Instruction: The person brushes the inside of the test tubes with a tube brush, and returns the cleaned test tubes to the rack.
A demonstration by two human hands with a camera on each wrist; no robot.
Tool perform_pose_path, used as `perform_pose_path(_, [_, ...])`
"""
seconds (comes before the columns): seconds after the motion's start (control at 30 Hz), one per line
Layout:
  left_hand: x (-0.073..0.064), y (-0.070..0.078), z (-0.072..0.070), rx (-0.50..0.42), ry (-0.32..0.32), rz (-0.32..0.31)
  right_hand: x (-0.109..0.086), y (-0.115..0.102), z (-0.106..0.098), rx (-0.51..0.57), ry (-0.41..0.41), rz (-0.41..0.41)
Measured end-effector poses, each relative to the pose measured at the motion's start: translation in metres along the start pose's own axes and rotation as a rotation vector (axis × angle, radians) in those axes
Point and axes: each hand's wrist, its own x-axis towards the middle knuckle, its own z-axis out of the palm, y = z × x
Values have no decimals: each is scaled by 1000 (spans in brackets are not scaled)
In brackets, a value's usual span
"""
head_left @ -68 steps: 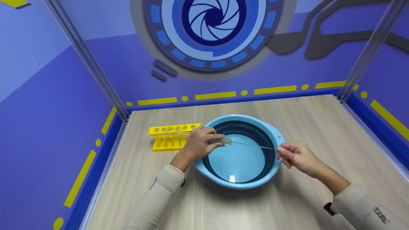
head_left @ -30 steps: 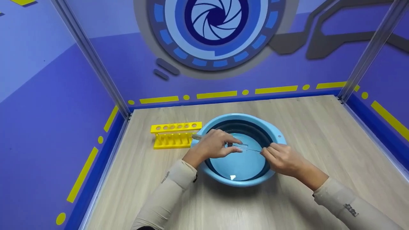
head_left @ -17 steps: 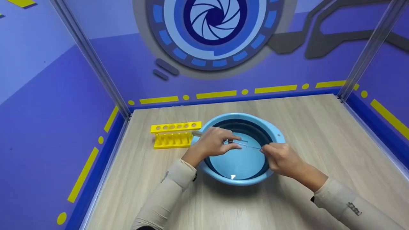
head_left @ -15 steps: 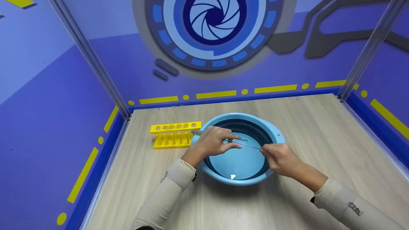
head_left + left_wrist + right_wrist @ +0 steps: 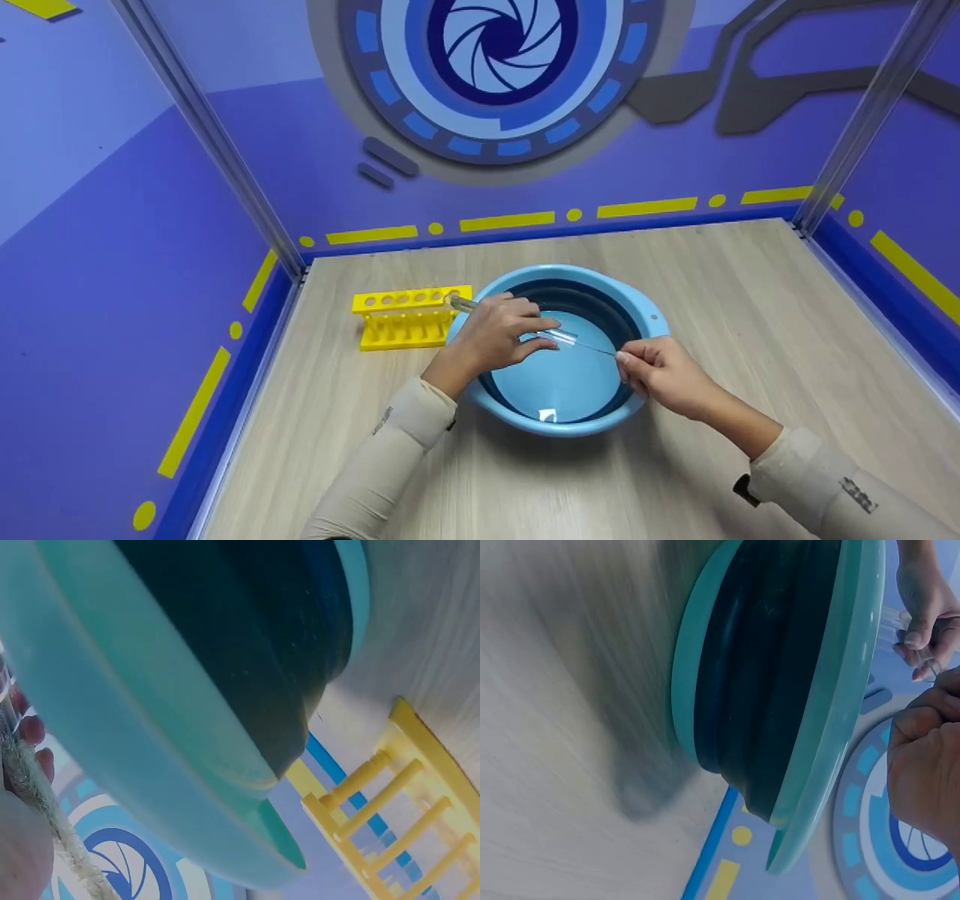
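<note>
Above the blue basin (image 5: 570,430), my left hand (image 5: 495,334) grips a clear glass test tube (image 5: 564,337) between thumb and fingers. The tube lies slantwise, one end showing left of the hand, near the rack, and the other pointing right. My right hand (image 5: 664,373) pinches the thin wire handle of a test tube brush (image 5: 598,349), which runs into the tube's right end. In the left wrist view, pale brush bristles (image 5: 64,836) fill the tube behind the left hand. The right wrist view shows the right fist (image 5: 930,757) close to the left hand (image 5: 928,611).
A yellow test tube rack (image 5: 405,301) stands left of the basin, on the wood-grain table (image 5: 315,420). The basin has a dark folding wall and light blue handles. Printed blue-purple panels (image 5: 255,165) enclose the table at the back and sides.
The bristles, earlier outside the tube's right end, are now inside it. The right hand came left with the wire, then shifted slightly right. The tube's left end has risen a little.
</note>
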Motion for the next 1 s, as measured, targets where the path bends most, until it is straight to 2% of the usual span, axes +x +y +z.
perform_pose_path(0.1, [-1, 0, -2, 7, -26, 11, -4, -1, 4, -69, 32, -16])
perform_pose_path(0.2, [-2, -1, -4, -54, -68, 0, -7, 0, 11, -186, 95, -114])
perform_pose_path(0.43, [-3, -4, -8, -272, -133, -39, -8, 12, 17, -596, 292, -594])
perform_pose_path(0.57, [-6, -7, -10, -315, -158, -81, -4, 19, 9, -802, 340, -817])
perform_pose_path(0.63, [-9, -12, -10, -325, -169, -102, -3, 22, 2, -873, 346, -884])
perform_pose_path(0.73, [-17, -20, -11, -329, -183, -148, -3, 26, -8, -966, 363, -942])
perform_pose_path(0.83, [-26, -26, -10, -347, -187, -191, -6, 30, -14, -1023, 366, -939])
perform_pose_path(0.9, [-31, -28, -9, -345, -186, -212, -8, 34, -15, -990, 357, -925])
perform_pose_path(1.0, [-35, -30, -6, -343, -174, -230, -9, 38, -14, -871, 345, -870])
